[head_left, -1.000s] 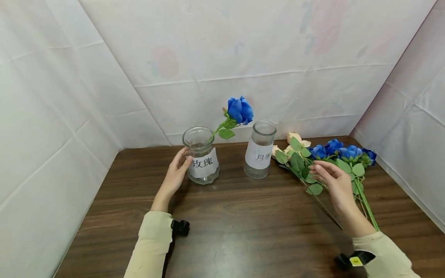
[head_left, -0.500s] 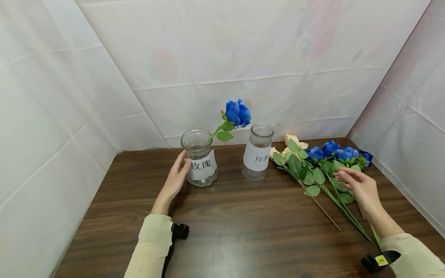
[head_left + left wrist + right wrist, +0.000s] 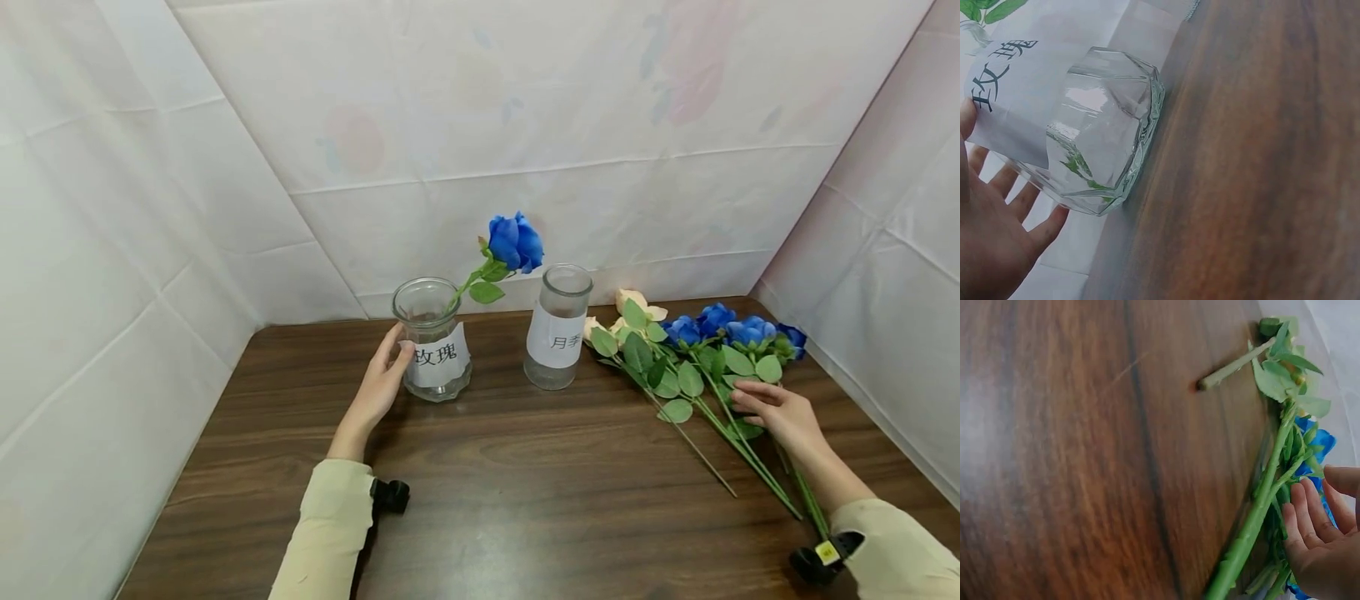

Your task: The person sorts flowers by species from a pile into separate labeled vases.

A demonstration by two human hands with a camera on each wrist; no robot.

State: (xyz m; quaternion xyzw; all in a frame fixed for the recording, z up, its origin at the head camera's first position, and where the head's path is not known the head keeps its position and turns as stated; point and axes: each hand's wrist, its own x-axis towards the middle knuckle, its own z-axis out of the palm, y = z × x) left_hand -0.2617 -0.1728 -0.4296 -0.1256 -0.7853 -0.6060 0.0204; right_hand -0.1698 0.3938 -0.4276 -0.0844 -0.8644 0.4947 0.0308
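My left hand (image 3: pixel 380 385) holds the side of a flared glass vase (image 3: pixel 441 390), thumb on its white paper label and fingers behind. A single blue rose (image 3: pixel 516 242) leans out of this vase to the right. In the left wrist view, the vase's faceted base (image 3: pixel 1116 125) stands on the table, a bit of green showing inside. My right hand (image 3: pixel 783 417) is over the stems of several blue roses (image 3: pixel 750 332) lying on the right. Its fingers are loosely bent beside the green stems (image 3: pixel 1254 519), with a gap between thumb and fingers.
A straight glass vase (image 3: pixel 551 371) with its own paper label stands right of the first. Cream flowers (image 3: pixel 633 304) lie between it and the blue roses, their thin stem (image 3: pixel 697 454) pointing toward the front. White cloth (image 3: pixel 465 92) hangs behind the wooden table (image 3: pixel 510 467).
My right hand has moved right and lowered from above the leaves to the blue roses' stems. My left hand stays on the flared vase.
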